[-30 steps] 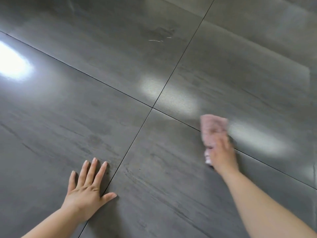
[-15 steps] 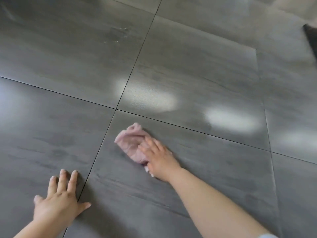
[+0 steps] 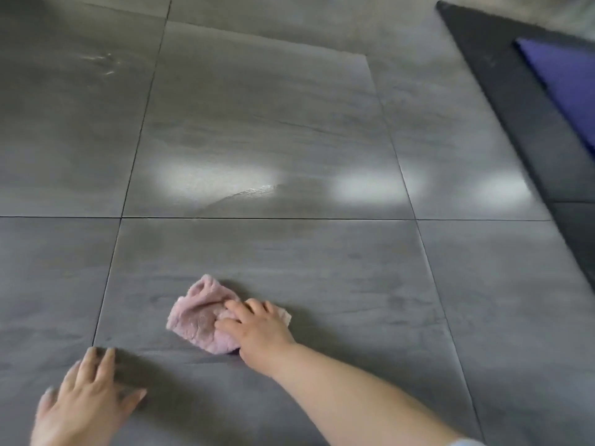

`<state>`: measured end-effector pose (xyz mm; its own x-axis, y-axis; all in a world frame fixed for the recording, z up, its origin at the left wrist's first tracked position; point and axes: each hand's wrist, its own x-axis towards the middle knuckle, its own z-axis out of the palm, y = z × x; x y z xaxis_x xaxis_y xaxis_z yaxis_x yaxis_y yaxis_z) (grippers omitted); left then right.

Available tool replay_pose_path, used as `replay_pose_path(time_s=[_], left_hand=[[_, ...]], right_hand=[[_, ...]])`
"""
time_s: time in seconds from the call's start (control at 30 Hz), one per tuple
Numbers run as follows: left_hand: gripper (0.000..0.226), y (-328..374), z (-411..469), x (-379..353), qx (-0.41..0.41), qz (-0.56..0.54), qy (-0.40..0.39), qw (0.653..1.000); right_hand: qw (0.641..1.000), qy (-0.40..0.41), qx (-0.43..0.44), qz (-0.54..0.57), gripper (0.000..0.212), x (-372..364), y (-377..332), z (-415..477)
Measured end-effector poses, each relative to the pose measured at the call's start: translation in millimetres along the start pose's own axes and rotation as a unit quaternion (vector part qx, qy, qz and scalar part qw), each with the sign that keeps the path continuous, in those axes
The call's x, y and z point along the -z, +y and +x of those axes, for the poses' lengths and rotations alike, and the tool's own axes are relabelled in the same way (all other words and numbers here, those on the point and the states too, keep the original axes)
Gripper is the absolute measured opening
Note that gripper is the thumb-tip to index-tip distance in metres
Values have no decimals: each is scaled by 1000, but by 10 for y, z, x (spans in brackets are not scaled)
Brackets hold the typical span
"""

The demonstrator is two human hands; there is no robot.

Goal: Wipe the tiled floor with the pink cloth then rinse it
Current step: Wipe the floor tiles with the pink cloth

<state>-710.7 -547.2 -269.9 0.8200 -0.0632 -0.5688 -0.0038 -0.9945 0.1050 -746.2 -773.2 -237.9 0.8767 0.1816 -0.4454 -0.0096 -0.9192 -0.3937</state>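
Note:
A crumpled pink cloth (image 3: pixel 198 313) lies on the grey tiled floor (image 3: pixel 257 123) in the near middle of the view. My right hand (image 3: pixel 257 333) presses down on the cloth's right side, fingers bent over it. My left hand (image 3: pixel 83 403) rests flat on the floor at the lower left, fingers spread, holding nothing. A curved wet streak (image 3: pixel 238 196) shines on the tile beyond the cloth.
A dark mat (image 3: pixel 515 101) with a blue sheet (image 3: pixel 566 78) on it runs along the right edge. Pale scuff marks (image 3: pixel 103 61) show on the far left tile. Dark grout lines cross the floor between the large tiles.
My right hand has swept the cloth leftward across the tile, closer to my left hand. The view has swung right, so the dark mat now shows. My left hand sits lower in frame.

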Motion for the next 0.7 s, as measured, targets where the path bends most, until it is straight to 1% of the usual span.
replay_pose_path(time_s=[0.03, 0.1, 0.13, 0.2, 0.23, 0.27, 0.3, 0.37, 0.4, 0.43, 0.5, 0.57, 0.6, 0.63, 0.67, 0.7], left_hand=[[85, 162, -87, 45, -29, 4, 7, 1000], [82, 483, -257, 115, -95, 46, -6, 994], [79, 617, -298, 138, -124, 69, -14, 990], [73, 858, -345, 207, -174, 104, -25, 979], [71, 954, -361, 242, -191, 105, -22, 976], [70, 1051, -375, 295, -200, 103, -20, 974], [68, 1145, -378, 326, -207, 97, -11, 973], [66, 1318, -380, 337, -221, 77, 15, 972], [65, 1384, -386, 325, -227, 69, 22, 971], [65, 1437, -399, 300, -235, 64, 21, 970], [65, 1550, -422, 190, -235, 68, 14, 970], [67, 1675, -414, 63, -244, 82, 14, 966], [69, 1733, -410, -6, -237, 80, 6, 968], [72, 1776, -405, -87, -214, 50, 0, 976], [74, 1807, -408, -154, -177, 1, -2, 984], [75, 1826, -402, -194, -120, -65, 6, 991]], right_hand=[[1000, -6, -18, -16, 50, 40, 57, -87], [996, 7, -82, -36, 49, 115, 264, -392], [993, 15, -118, -15, 50, 140, 365, -604], [977, 72, -197, 46, 52, 199, 567, -1072], [962, 122, -236, 69, 57, 223, 671, -1301], [937, 175, -288, 94, 61, 235, 788, -1515], [903, 218, -349, 120, 60, 262, 913, -1704], [827, 289, -449, 175, 48, 337, 1242, -2011], [800, 305, -479, 193, 48, 382, 1445, -2139], [784, 300, -503, 206, 53, 413, 1665, -2262], [764, 244, -546, 244, 65, 421, 2065, -2468], [730, 189, -585, 300, 76, 255, 2320, -2524], [719, 172, -601, 302, 79, 131, 2390, -2500], [713, 171, -618, 284, 79, 12, 2442, -2448], [701, 195, -633, 264, 74, -92, 2473, -2371], [680, 236, -647, 252, 68, -149, 2481, -2278]])
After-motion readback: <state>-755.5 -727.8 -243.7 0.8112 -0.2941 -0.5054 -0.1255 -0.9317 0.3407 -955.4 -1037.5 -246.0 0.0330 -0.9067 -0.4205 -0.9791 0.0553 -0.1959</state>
